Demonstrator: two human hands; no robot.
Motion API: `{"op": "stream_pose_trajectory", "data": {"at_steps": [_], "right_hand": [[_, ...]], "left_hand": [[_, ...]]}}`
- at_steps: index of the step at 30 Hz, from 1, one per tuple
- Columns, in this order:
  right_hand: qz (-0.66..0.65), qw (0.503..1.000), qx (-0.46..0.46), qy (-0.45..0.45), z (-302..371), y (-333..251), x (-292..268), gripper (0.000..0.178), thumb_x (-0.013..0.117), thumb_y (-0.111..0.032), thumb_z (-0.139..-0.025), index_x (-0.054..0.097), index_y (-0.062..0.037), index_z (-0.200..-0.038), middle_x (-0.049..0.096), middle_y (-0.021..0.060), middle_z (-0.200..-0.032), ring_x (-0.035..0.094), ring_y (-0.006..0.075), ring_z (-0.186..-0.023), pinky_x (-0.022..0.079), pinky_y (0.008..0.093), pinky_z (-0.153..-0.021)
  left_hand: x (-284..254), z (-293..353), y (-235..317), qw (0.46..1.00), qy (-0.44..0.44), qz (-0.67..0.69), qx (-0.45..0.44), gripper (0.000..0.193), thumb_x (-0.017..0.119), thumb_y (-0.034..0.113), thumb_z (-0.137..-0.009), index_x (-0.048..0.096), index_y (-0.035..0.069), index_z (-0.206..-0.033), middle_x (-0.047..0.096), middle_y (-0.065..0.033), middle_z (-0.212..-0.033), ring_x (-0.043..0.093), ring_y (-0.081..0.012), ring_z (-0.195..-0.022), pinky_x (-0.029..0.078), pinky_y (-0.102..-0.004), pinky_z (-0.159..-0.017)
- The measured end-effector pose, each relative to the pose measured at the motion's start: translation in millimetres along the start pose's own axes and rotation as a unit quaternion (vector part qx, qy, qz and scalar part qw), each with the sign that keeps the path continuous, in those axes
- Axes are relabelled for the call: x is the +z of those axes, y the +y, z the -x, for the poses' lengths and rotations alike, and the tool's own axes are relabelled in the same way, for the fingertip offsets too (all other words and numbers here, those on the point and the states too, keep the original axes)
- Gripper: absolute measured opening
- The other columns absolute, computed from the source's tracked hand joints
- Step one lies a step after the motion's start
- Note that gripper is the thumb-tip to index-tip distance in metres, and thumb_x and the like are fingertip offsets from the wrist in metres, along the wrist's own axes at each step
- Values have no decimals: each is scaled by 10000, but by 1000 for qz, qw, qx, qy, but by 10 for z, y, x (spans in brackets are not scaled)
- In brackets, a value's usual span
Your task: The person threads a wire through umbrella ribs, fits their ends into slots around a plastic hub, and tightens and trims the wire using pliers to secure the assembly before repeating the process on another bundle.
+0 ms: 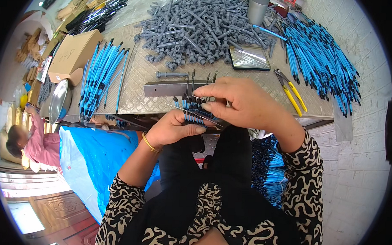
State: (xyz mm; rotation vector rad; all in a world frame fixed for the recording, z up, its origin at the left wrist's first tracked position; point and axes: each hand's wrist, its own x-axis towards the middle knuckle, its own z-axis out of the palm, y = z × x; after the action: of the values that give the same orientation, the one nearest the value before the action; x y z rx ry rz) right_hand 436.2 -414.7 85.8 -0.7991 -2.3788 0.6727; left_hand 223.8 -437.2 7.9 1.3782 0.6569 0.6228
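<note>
Over my lap, at the table's front edge, my left hand is closed around a row of short blue rods with black ends. A thin metallic strip or needle lies slantwise across that row. My right hand is bent over the same rods, thumb and fingers pinched at their black tips; what exactly sits between the fingertips is too small to make out. Just behind the hands is a dark metal bar with several thin dark pins standing up by it. One grey plastic fitting lies behind the bar.
A big heap of grey plastic fittings covers the table's back. Right of it are a flat tray, yellow-handled pliers and piled blue rods. More blue rods, a cardboard box and a metal bowl are left.
</note>
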Motion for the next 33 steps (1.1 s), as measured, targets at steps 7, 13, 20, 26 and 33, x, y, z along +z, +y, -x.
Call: {"op": "stream_pose_trajectory", "data": {"at_steps": [7, 13, 20, 26, 33], "right_hand": [[-42, 998, -26, 37, -7, 60, 73, 265, 610, -121, -775, 628, -109, -1039, 548, 84, -710, 551, 221, -648, 423, 308, -580], [-9, 999, -30, 7, -22, 23, 20, 255, 599, -107, -774, 632, -122, -1026, 538, 85, -710, 548, 241, -644, 422, 319, -565], [68, 997, -24, 14, -32, -115, 12, 213, 587, -113, -776, 631, -113, -984, 541, 94, -728, 549, 269, -623, 429, 341, -539], [65, 996, -15, 52, -54, -102, 125, 221, 570, -109, -786, 618, -88, -1001, 542, 105, -754, 557, 277, -617, 434, 348, -536], [30, 997, 6, 70, -50, -23, 158, 259, 555, -89, -797, 602, -74, -1051, 533, 117, -753, 545, 276, -622, 423, 348, -548]], "left_hand": [[-16, -18, 14, 999, -17, 27, 20, 214, 616, 72, -819, 636, 37, -1029, 630, 6, -982, 537, -70, -901, 435, -222, -791], [-26, -32, 41, 998, -37, 30, 31, 217, 620, 66, -811, 636, 37, -1026, 628, -3, -990, 543, -95, -929, 430, -248, -830], [-30, -16, 70, 999, -39, 23, 14, 216, 616, 63, -814, 635, 32, -1026, 629, -14, -993, 540, -99, -938, 427, -256, -841], [-48, -5, 44, 999, -42, 16, 10, 220, 612, 63, -818, 629, 24, -1033, 626, -21, -1001, 538, -103, -955, 426, -256, -845], [18, -22, -26, 998, -17, 49, 40, 253, 592, 52, -831, 595, 1, -1079, 614, -42, -1030, 545, -116, -973, 428, -259, -854]]}}
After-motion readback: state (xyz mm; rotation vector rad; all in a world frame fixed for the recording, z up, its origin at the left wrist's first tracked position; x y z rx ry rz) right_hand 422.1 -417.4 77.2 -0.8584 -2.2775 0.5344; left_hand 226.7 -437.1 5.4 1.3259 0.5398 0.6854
